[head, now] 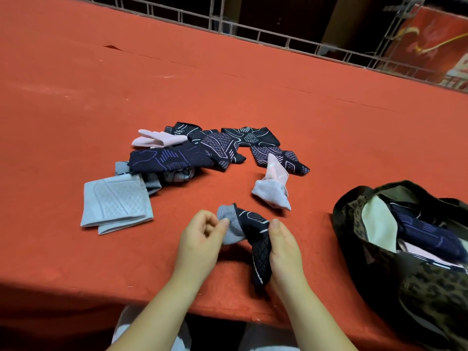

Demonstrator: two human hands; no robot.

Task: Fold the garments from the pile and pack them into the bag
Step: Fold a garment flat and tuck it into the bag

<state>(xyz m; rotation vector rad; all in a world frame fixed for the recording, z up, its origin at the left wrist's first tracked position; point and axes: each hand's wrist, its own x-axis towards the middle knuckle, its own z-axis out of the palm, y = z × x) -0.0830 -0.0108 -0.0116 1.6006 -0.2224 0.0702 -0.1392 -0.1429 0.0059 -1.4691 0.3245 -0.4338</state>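
- On my feed both forearms are bare from the bottom edge up to the wrists; I see no sleeve, watch or ring.
- My left hand and right hand are bare, with short, unpainted nails.
- Below the table edge I make out pale grey or white clothing over the lap, blurred.

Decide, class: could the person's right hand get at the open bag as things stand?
Probably yes. The bag sits open on the right hand's side with bare cloth between them. That hand grips a dark garment, shared with the left hand.
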